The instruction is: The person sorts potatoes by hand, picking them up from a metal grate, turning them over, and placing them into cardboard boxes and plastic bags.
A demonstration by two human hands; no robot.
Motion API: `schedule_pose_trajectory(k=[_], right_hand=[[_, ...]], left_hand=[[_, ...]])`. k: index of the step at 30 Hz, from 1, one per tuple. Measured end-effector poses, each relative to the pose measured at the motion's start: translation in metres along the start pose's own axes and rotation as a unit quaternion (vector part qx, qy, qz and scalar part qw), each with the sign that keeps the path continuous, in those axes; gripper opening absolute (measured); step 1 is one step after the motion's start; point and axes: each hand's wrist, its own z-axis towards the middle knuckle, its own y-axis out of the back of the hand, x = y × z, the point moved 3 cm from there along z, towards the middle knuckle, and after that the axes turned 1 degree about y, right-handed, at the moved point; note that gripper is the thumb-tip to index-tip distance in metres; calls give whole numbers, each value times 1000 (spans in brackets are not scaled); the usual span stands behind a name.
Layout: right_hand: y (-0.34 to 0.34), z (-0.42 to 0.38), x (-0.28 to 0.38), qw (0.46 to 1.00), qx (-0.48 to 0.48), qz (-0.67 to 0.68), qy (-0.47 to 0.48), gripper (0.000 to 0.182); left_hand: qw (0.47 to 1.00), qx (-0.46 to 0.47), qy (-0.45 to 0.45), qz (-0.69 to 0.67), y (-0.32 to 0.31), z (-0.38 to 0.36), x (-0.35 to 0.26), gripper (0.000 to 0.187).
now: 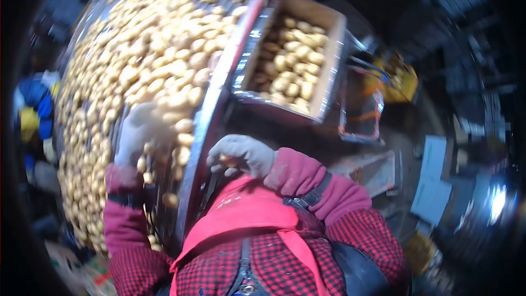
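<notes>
A wide layer of potatoes (159, 66) covers the sorting bed on the left. My left hand (137, 131), in a pale grey glove, reaches over the potatoes, with its fingers smeared by motion and partly lost against them. My right hand (244, 156), in a matching glove, is curled in front of my red apron (246, 208), just right of the bed's metal edge (200, 159). Something small and brownish shows between its thumb and fingers; I cannot tell what it is.
Beyond my right hand stands an open cardboard box (334, 38) with potatoes inside. Farther right are a wire-like frame (378, 107), a yellow container (408, 85) and pale flat sheets (433, 175). Blue and yellow items (35, 98) lie past the bed's left side.
</notes>
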Motion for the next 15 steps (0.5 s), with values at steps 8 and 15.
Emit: schedule_pose_trajectory(k=[8, 15], right_hand=[[68, -61, -57, 967, -209, 145, 21, 30], [103, -108, -74, 916, -92, 280, 274, 34]], left_hand=[[944, 304, -117, 52, -232, 31, -71, 57], [778, 606, -163, -8, -452, -62, -113, 61]])
